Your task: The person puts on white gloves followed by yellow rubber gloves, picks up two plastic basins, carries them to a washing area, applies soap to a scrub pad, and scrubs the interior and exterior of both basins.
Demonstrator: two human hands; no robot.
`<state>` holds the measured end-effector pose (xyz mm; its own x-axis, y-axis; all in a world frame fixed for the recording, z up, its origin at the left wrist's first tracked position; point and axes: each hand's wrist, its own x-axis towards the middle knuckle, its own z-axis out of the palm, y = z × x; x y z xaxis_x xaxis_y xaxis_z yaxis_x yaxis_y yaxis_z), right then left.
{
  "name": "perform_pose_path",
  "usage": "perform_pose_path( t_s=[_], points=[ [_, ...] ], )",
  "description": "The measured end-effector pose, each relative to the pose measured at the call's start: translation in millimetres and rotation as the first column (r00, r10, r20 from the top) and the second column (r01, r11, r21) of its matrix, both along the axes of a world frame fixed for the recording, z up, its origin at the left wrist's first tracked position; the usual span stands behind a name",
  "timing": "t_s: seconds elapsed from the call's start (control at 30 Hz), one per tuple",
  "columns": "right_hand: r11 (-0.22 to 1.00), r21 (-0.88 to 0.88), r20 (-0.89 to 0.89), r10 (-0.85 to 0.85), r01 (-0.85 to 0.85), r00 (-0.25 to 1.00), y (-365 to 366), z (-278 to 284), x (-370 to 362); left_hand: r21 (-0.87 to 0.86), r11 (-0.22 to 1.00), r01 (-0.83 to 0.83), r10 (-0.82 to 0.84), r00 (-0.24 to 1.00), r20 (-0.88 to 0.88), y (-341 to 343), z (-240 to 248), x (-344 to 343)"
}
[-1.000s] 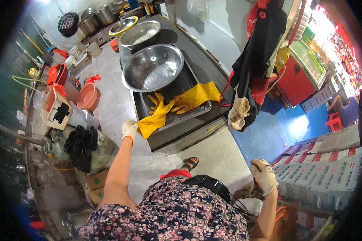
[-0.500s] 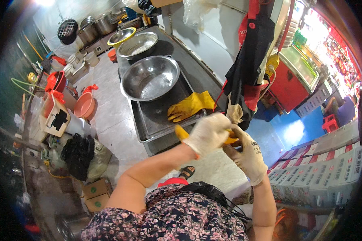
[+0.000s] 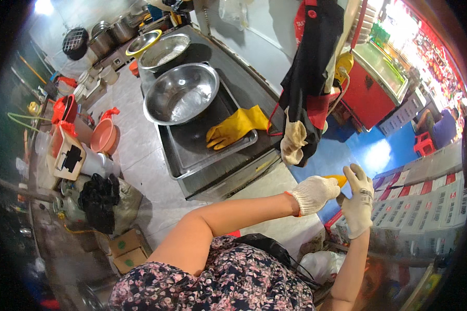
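Observation:
White knit work gloves cover both of my hands. My left hand [image 3: 314, 195] is closed on a yellow rubber glove [image 3: 338, 179], most of which is hidden behind the fingers. Beside it, my right hand [image 3: 359, 201] is raised with its fingers spread, close to the yellow end. Whether its thumb touches the rubber is hard to make out. A second yellow rubber glove [image 3: 236, 127] lies on a black metal tray [image 3: 184, 165] to the left. Behind that glove, a large steel basin [image 3: 184, 93] rests partly over the tray.
Beyond the basin stand another steel bowl [image 3: 163, 52] and a yellow-rimmed bowl [image 3: 144, 42]. A black apron [image 3: 308, 67] hangs by the counter, with light gloves [image 3: 293, 142] at its lower end. Stacked boxes [image 3: 404, 217] line the right. Orange tubs [image 3: 105, 136] and bags crowd the left floor.
Both hands have moved right, away from the tray and the apron. The yellow glove went with my left hand. My right hand's fingers have straightened and spread.

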<state>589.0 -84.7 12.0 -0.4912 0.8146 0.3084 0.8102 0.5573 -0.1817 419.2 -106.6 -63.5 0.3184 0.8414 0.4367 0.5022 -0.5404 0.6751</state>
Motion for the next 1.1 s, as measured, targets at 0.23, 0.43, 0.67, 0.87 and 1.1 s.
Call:
perform_pose_path(
  t_s=[0.23,0.43,0.67,0.87,1.1],
  points=[
    [0.866,-0.499,0.108,0.028,0.03,0.994,4,-86,24,0.161,0.987,0.018,0.03,0.957,-0.29,-8,-19,9],
    [0.958,-0.282,-0.086,0.036,-0.06,0.996,-2,-156,68,0.396,0.917,0.049,0.039,0.976,-0.212,-36,23,19],
    [0.745,-0.665,-0.067,-0.136,0.057,0.988,-25,-85,16,-0.363,0.916,0.171,-0.312,0.872,-0.376,-31,-52,28],
    [0.953,-0.281,0.329,-0.017,0.116,0.944,-49,-84,-4,-0.425,0.905,-0.032,-0.231,0.801,-0.552,-24,-148,76],
    [0.923,-0.369,0.173,-0.05,0.112,0.984,-88,-100,-52,0.332,0.769,-0.547,0.624,0.528,-0.576,16,-181,-12]
  ],
)
